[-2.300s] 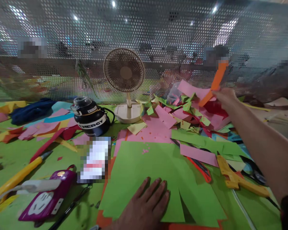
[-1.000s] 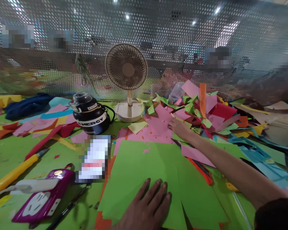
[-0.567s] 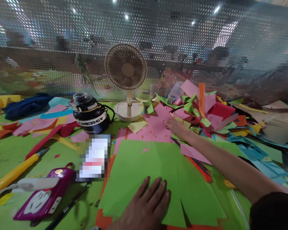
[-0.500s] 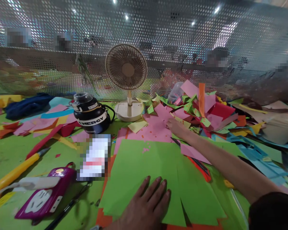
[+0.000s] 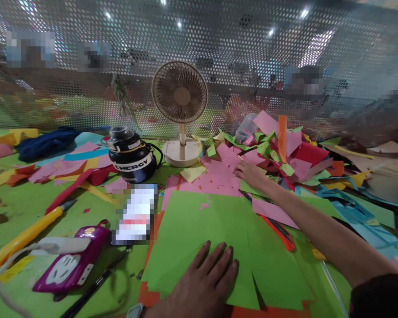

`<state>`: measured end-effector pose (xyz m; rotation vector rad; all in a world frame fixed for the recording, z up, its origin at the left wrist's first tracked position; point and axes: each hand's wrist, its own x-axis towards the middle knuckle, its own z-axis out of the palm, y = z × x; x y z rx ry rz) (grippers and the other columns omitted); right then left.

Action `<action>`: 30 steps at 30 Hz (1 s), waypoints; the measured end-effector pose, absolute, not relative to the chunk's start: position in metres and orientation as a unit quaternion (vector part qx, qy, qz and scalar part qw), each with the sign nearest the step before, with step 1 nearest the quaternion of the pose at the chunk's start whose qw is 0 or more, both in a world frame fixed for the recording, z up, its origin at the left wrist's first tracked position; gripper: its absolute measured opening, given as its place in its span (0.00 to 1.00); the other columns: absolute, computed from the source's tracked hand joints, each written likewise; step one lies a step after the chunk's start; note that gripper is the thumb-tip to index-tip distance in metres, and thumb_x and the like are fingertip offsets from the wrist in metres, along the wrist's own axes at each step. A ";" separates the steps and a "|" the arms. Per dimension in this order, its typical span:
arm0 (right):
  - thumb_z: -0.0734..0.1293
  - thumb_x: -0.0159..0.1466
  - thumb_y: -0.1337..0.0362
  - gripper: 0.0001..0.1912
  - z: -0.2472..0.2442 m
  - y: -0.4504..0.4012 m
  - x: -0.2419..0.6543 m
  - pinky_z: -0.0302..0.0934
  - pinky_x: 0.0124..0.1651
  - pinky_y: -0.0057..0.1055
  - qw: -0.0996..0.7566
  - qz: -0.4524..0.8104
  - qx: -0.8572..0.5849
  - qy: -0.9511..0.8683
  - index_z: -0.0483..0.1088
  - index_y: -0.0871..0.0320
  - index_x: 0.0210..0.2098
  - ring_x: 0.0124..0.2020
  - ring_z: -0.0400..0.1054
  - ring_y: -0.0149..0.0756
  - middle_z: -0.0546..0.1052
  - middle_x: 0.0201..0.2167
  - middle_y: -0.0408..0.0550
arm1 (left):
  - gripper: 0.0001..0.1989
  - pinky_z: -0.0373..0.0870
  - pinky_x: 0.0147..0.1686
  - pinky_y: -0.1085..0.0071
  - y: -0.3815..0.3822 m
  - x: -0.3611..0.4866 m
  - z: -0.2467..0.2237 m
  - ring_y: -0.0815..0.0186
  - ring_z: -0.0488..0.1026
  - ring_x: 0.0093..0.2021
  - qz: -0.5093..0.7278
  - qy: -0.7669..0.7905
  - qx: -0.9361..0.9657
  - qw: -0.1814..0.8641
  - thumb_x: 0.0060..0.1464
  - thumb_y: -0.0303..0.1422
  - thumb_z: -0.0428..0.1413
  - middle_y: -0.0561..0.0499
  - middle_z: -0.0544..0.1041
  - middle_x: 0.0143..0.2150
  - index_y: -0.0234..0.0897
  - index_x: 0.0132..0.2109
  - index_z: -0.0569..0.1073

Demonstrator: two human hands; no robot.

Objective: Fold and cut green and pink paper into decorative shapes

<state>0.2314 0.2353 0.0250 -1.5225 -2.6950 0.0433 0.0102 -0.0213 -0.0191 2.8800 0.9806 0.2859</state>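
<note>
My left hand (image 5: 207,280) lies flat with fingers stretched out on a sheet of green paper (image 5: 199,225). Orange paper (image 5: 152,298) shows at the edges beneath the green sheets. Farther off, my right hand (image 5: 252,176) rests at the edge of a pink sheet (image 5: 215,174), its fingers bent and close together. Whatever its fingertips hold, if anything, is too small to make out. Tiny pink scraps (image 5: 204,206) lie on the green sheet. Under my right forearm are a pink strip (image 5: 273,213) and a red-and-black tool (image 5: 281,236), partly covered.
A fan (image 5: 180,95) stands at the back before a perforated metal screen (image 5: 239,53). Coloured paper scraps (image 5: 305,152) heap up at the right. On the left are a black bottle (image 5: 132,157), a phone (image 5: 135,214), a purple power strip (image 5: 76,260) and a yellow-handled tool (image 5: 29,234).
The whole view has shifted slightly, so things appear a little farther right. Both hands keep nearly the same places on the paper.
</note>
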 end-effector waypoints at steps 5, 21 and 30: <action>0.65 0.67 0.60 0.17 0.014 0.235 0.223 0.68 0.47 0.44 0.004 0.025 -0.515 -0.857 0.66 0.59 0.53 0.47 0.70 0.41 0.71 0.52 0.52 | 0.29 0.54 0.62 0.51 -0.022 0.011 -0.019 0.52 0.57 0.66 0.095 0.319 0.942 0.046 0.63 0.43 0.48 0.40 0.61 0.67 0.32 0.65 0.58; 0.65 0.67 0.60 0.17 0.029 0.238 0.219 0.67 0.47 0.44 0.013 0.075 -0.556 -0.827 0.67 0.59 0.53 0.47 0.70 0.41 0.71 0.52 0.52 | 0.29 0.47 0.64 0.50 -0.022 0.010 -0.017 0.52 0.54 0.67 0.094 0.323 0.939 0.069 0.63 0.43 0.47 0.40 0.59 0.67 0.32 0.66 0.57; 0.63 0.67 0.67 0.09 0.050 0.196 0.193 0.66 0.38 0.31 0.088 0.163 -0.485 -0.855 0.74 0.63 0.37 0.33 0.72 0.34 0.78 0.36 0.50 | 0.27 0.48 0.64 0.51 -0.024 0.012 -0.017 0.54 0.54 0.67 0.090 0.336 0.935 0.062 0.64 0.40 0.46 0.42 0.59 0.68 0.34 0.66 0.57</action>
